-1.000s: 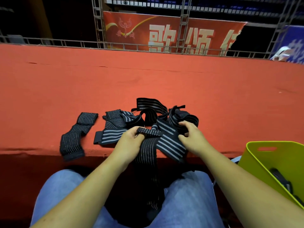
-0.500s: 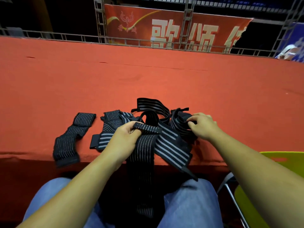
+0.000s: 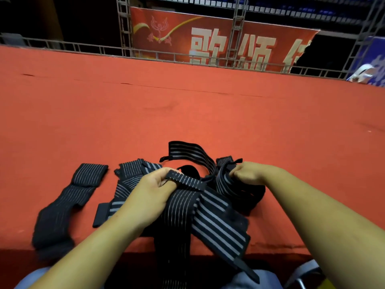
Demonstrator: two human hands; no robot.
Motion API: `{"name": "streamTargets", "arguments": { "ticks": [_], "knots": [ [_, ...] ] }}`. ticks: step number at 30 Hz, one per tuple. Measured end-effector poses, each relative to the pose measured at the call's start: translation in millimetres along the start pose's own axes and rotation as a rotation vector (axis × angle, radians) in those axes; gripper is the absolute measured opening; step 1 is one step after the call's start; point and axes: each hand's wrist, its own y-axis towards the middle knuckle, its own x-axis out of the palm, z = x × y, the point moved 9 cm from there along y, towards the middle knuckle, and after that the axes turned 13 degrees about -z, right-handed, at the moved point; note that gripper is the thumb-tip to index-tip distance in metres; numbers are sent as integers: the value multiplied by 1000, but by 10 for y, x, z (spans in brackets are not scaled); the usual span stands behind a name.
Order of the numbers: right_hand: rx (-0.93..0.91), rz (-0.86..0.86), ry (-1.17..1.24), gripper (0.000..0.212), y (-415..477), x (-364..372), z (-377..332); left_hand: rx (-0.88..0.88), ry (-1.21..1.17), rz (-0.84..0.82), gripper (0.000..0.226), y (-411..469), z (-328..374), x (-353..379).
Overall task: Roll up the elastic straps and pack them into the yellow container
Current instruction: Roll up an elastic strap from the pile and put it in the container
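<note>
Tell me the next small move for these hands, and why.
Probably pull the right hand aside to draw the tangled straps off the thin-striped strap. The left hand pinches that strap's end, but a wide-striped strap lies across it, so rolling likely cannot start cleanly.

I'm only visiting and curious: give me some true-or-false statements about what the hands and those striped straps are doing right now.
1. The left hand pinches one end of a thin-striped strap. True.
2. The right hand lies flat and empty. False: it grips the tangled straps.
3. One lone strap lies apart at the left on the red cloth, untouched. True.
4. Every strap is rolled up. False: the lone strap lies flat, unrolled.
</note>
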Motion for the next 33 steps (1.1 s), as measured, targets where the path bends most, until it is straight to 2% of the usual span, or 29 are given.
{"name": "streamTargets", "arguments": {
  "ticks": [3,6,11,15,19,21,23,25,29,33],
  "knots": [
    [50,-43,-56,38,128,34,41,-30,-12,-9,18,89,-53,-3],
    [108,0,-25,40,177,-23,185,-45,-20,-14,19,151,-88,-15],
    [113,214,101,30,110,-267,549,-46,-27,-19,19,196,-118,-37],
    [127,385,290,34,16,-376,822,-44,-39,-20,19,207,-142,-16],
    [130,489,446,19,-56,-399,1052,-34,-44,-36,21,224,-178,6],
    [110,538,503,28,-154,-423,1055,-24,-42,-50,19,239,-181,27],
    [87,562,479,37,-286,-453,935,21,38,-110,18,265,-116,127],
    [68,562,447,37,-334,-454,816,104,219,-187,19,294,8,319],
    [-41,468,553,57,-153,-325,684,281,518,-326,13,432,184,817],
    [-234,373,802,48,-79,-171,380,354,750,-390,11,651,189,1151]
  ]
}}
